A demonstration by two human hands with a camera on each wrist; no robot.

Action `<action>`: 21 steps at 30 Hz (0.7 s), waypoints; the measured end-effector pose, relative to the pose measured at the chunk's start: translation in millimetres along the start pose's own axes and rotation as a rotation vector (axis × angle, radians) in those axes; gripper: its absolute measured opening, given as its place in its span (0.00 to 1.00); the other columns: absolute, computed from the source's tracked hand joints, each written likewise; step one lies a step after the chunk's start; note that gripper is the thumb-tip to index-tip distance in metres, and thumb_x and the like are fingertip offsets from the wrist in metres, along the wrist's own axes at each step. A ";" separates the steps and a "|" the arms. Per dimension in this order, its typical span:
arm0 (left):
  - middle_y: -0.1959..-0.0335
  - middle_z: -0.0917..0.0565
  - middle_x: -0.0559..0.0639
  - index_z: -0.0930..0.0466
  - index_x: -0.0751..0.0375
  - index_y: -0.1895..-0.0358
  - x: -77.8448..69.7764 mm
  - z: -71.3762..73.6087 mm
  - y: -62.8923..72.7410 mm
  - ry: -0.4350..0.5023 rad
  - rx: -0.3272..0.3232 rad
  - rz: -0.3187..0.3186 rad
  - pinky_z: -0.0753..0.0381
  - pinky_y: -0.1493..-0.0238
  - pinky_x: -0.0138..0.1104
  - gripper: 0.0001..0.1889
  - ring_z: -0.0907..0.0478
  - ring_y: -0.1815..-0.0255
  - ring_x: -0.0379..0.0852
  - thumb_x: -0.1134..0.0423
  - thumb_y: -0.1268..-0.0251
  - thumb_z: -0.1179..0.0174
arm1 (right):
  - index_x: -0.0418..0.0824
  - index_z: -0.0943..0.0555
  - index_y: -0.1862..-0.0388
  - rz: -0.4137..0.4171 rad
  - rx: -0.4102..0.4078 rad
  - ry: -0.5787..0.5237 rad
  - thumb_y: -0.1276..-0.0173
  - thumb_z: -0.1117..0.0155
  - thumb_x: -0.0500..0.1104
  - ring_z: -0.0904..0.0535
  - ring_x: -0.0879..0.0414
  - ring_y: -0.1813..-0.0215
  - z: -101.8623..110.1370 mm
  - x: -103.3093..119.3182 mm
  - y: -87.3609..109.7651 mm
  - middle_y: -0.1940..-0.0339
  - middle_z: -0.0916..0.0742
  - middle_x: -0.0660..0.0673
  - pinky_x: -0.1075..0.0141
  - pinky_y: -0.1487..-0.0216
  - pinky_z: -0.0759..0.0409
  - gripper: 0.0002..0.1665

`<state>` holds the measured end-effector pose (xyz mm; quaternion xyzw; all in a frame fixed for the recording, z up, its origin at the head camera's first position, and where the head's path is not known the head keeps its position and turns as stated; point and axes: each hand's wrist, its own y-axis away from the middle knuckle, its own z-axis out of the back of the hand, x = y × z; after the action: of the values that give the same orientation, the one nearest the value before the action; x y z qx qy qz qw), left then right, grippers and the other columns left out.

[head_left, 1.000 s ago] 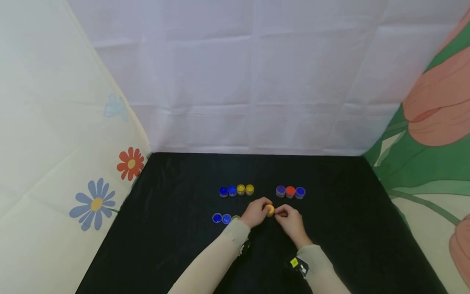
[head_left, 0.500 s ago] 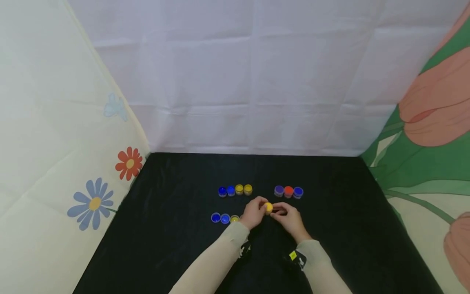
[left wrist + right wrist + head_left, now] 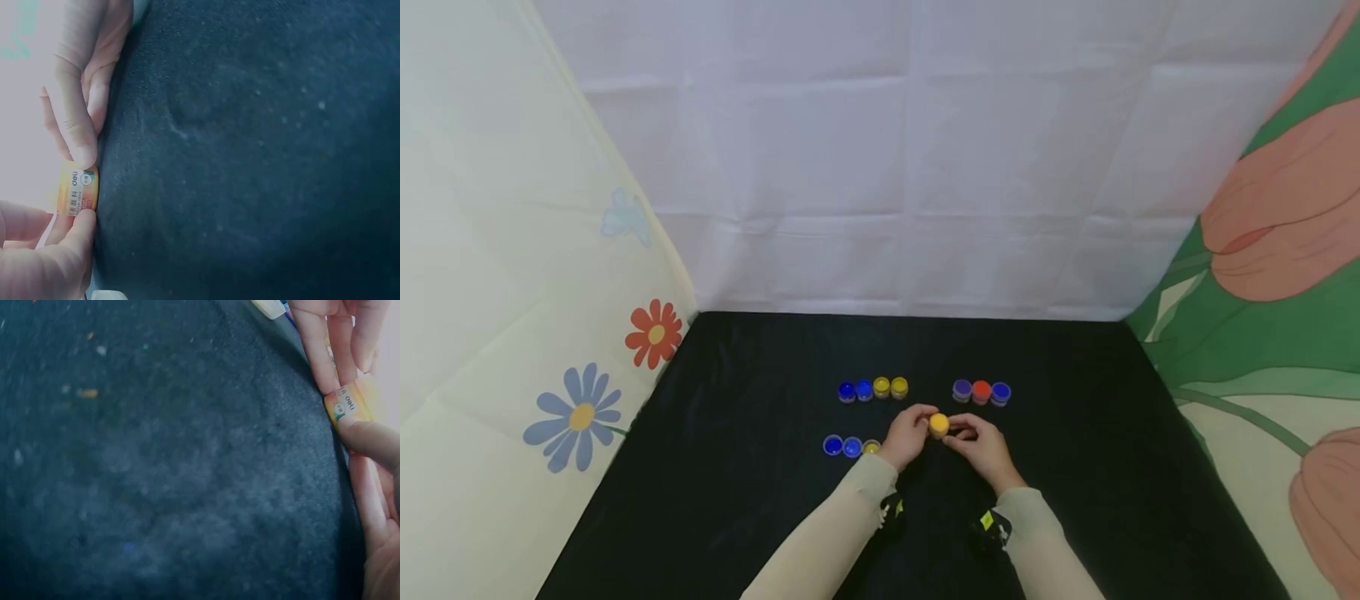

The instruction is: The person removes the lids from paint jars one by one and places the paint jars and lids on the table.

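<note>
A small round paint jar with a yellow-orange lid (image 3: 939,425) is between both hands, low over the black cloth. My left hand (image 3: 904,435) pinches it from the left with thumb and fingers. From the other side my right hand (image 3: 987,450) grips it, its thumb (image 3: 369,439) over the printed label. In the left wrist view the label (image 3: 78,190) on the jar's side shows, between a thumb below and a fingertip (image 3: 82,152) of the right hand above. The lid's top is hidden in both wrist views.
Behind the left hand stands a row of blue and yellow paint jars (image 3: 882,387). Another row, with a blue jar (image 3: 852,447), lies left of it, partly covered by that wrist. Purple, red and blue jars (image 3: 981,392) stand at the back right. White cloth (image 3: 850,167) hangs behind.
The right hand's fingers have come closer around the jar, where a small gap showed before. The whole head view has shifted, so everything sits slightly further left.
</note>
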<state>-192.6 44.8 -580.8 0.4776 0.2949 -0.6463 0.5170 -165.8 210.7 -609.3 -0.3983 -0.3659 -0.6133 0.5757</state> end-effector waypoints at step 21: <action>0.42 0.17 0.59 0.22 0.65 0.39 3.8 -1.0 0.8 -0.143 -0.001 -0.060 0.23 0.38 0.49 0.15 0.21 0.41 0.55 0.72 0.22 0.50 | 0.35 0.15 0.50 0.005 0.009 -0.032 0.38 0.26 0.32 0.18 0.56 0.64 -1.2 -0.9 -2.6 0.57 0.12 0.41 0.69 0.60 0.21 0.17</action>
<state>-191.6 44.0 -584.5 0.4209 0.2716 -0.6939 0.5173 -168.5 210.1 -610.6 -0.4064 -0.3768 -0.6036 0.5732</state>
